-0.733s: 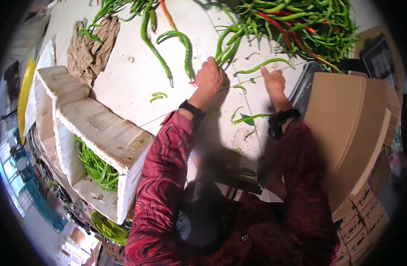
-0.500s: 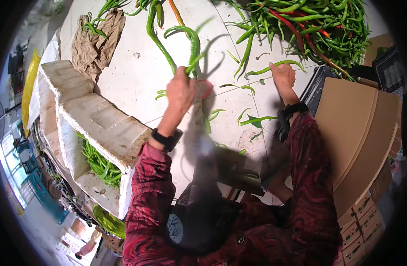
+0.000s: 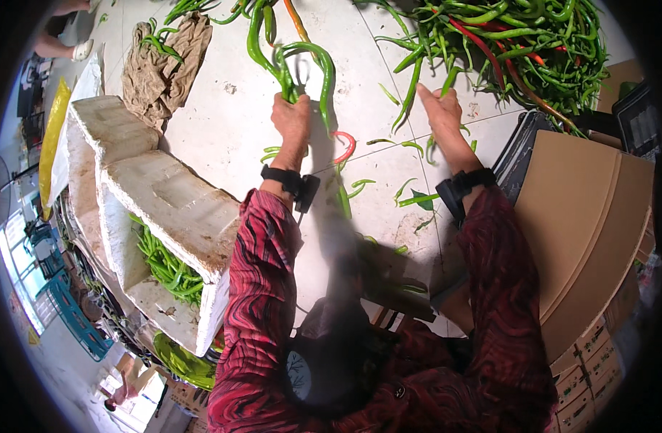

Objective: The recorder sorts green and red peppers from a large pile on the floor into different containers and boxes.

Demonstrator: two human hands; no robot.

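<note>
From my remote station, the left hand [image 3: 292, 119] and right hand [image 3: 442, 115] hide from me parts of the green peppers [image 3: 285, 78] they hold. The upper edge crops the pepper heap [image 3: 522, 54]; the foam box [image 3: 168, 198] partly conceals its own peppers [image 3: 165, 267]. I cannot resolve the small, blurred person [image 3: 129, 377] at lower left.

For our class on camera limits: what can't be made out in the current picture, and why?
All in the head view:
1. Left hand: the fist hides how many held peppers there are.
2. Pepper pile: cut off by the top edge.
3. Foam box: its wall hides part of the contents.
4. Bystander's leg: the dark rim cuts off the body.
</note>
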